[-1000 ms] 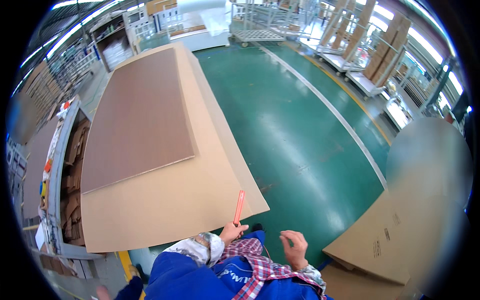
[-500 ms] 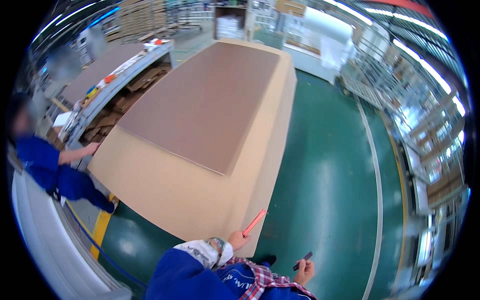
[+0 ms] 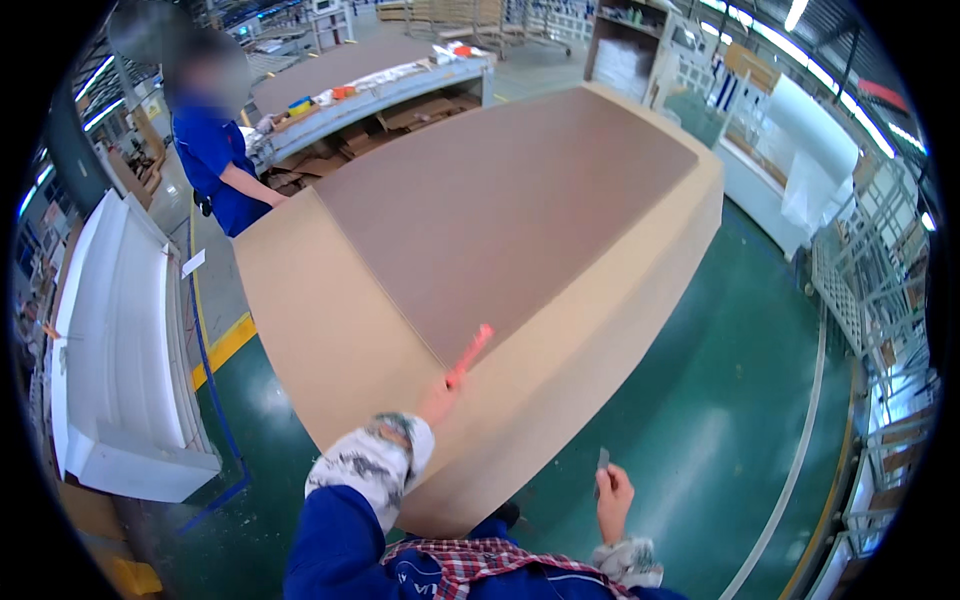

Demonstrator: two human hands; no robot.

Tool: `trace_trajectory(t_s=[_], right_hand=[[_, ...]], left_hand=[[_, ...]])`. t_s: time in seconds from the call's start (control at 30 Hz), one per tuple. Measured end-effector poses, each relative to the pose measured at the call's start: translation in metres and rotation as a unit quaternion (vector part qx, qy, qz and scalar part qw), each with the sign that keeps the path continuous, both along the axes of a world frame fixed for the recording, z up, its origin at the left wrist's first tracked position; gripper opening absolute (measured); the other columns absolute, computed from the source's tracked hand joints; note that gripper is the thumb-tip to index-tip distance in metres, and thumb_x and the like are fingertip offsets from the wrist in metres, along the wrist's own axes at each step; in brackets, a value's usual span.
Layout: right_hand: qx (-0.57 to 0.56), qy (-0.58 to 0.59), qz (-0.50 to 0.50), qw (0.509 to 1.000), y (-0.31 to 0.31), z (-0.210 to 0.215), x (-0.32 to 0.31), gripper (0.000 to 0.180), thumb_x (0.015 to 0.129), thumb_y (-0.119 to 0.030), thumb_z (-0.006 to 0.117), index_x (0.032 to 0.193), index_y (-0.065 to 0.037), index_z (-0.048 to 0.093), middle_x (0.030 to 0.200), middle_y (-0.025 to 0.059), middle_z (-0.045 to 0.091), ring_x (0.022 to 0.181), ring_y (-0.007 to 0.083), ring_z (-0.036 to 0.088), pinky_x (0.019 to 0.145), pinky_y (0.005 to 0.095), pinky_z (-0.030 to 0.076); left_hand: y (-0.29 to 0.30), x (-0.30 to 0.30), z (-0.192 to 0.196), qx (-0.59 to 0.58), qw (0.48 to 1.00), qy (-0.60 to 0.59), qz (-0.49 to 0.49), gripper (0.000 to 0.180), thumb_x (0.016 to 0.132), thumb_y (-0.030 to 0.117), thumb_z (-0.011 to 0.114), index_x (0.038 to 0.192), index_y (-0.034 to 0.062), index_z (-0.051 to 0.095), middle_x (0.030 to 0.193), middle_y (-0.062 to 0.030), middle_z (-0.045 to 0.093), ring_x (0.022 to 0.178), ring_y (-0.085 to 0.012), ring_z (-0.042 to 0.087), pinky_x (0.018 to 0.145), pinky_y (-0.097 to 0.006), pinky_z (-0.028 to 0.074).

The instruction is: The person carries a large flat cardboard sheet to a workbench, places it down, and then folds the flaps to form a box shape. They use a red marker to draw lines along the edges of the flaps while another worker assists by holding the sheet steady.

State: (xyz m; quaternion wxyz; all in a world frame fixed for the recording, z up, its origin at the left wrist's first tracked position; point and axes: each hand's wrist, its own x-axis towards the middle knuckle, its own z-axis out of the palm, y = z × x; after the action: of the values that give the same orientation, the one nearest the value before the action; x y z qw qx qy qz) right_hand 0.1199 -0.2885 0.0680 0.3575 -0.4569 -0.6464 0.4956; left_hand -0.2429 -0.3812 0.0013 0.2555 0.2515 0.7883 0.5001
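My left hand (image 3: 437,402) is closed round a slim red stick-like tool (image 3: 470,355), its exact kind unclear. The tool's far end lies over the near corner of a brown board (image 3: 500,220). Under that board is a large tan sheet (image 3: 320,320), which extends past it on the near and right sides. Off the sheet's right edge, above the green floor, my right hand (image 3: 615,498) pinches a small, flat grey piece (image 3: 602,460) that I cannot identify.
A co-worker (image 3: 220,160) in blue stands at the sheet's left edge, a hand near it. Behind is a workbench (image 3: 400,90) with cardboard underneath. White long panels (image 3: 120,350) stand at left. A plastic film roll (image 3: 815,120) and metal racks (image 3: 880,250) are at right.
My left hand with the red tool has moved forward and left onto the brown board's near corner. My right hand has risen slightly with its flat piece. The whole view has swung left.
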Motion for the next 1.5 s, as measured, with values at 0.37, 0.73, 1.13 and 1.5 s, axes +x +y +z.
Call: trace_trajectory(t_s=[0.37,0.73,1.13,1.5], right_hand=[[0.071,-0.018,0.194,0.978,0.075,-0.033,-0.161,0.02,0.082,-0.008,0.061,0.101,0.0,0.061,0.075,0.0065,0.054,0.062,0.01,0.05,0.054,0.0221,0.041],[0.314,-0.072,0.087,0.943,0.209,-0.054,-0.291,0.019,0.084,-0.013,0.058,0.102,-0.006,0.062,0.074,0.0095,0.054,0.063,0.0226,0.053,0.056,0.0318,0.043],[0.379,-0.119,0.292,0.87,0.046,-0.078,-0.253,0.032,0.078,-0.001,0.054,0.109,-0.004,0.057,0.081,0.0103,0.059,0.068,0.0217,0.058,0.054,0.0317,0.048],[0.436,-0.154,0.299,0.835,0.13,-0.079,-0.258,0.03,0.078,-0.003,0.052,0.105,-0.011,0.062,0.084,0.0075,0.062,0.076,0.0262,0.06,0.065,0.0345,0.05]], left_hand=[[0.079,-0.156,-0.012,-0.118,0.917,0.379,-0.032,0.03,0.082,0.017,0.058,0.112,0.0104,0.057,0.128,-0.0106,0.048,0.12,-0.0284,0.042,0.103,-0.041,0.031],[0.074,-0.143,0.014,-0.077,0.895,0.435,-0.066,0.022,0.078,0.011,0.06,0.1,0.009,0.06,0.117,-0.0096,0.051,0.107,-0.0304,0.047,0.094,-0.04,0.037],[0.076,-0.129,0.016,-0.063,0.914,0.398,-0.057,0.026,0.074,0.008,0.062,0.099,0.0097,0.058,0.117,-0.007,0.048,0.105,-0.0274,0.046,0.091,-0.041,0.036],[0.075,-0.125,0.02,-0.069,0.913,0.397,-0.062,0.028,0.073,0.006,0.062,0.101,0.0089,0.057,0.119,-0.0087,0.047,0.108,-0.0297,0.045,0.092,-0.041,0.035]])
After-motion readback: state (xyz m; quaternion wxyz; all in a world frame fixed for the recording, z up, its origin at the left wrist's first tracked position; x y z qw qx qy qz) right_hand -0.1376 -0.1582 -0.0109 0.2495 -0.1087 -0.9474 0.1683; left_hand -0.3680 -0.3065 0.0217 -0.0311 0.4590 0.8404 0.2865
